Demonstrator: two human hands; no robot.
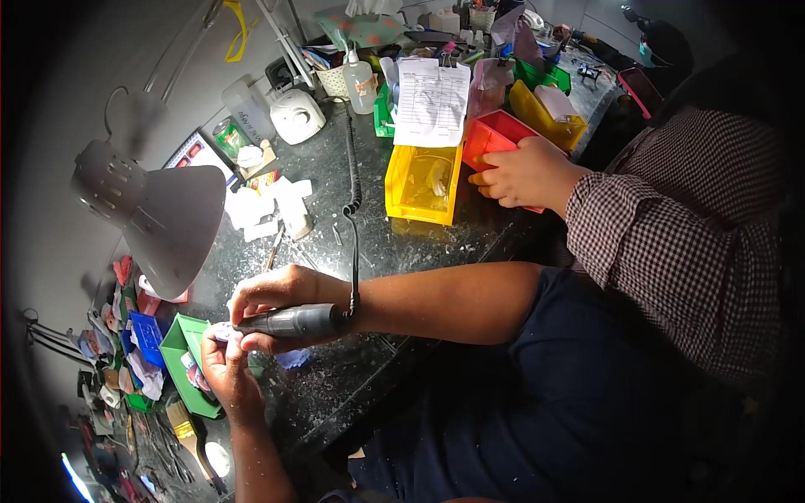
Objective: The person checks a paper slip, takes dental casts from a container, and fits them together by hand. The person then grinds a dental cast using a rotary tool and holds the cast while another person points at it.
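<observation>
While the right hand (281,289) has its grip closed round a black cylindrical handpiece (302,320), the left hand (226,373) pinches a small whitish piece (222,331) at the tool's tip, near a green plastic bin (176,356): probably grinding, next move calling for steady contact.

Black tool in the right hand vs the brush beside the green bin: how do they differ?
- Hold: the black tool is in the right hand; the brush lies untouched beside the green bin.
- Cord: the black tool has a cord; the brush shows none.
- Shape: the black tool is thick and round, the brush flat with bristles.
Shared: both are long hand tools.
</observation>
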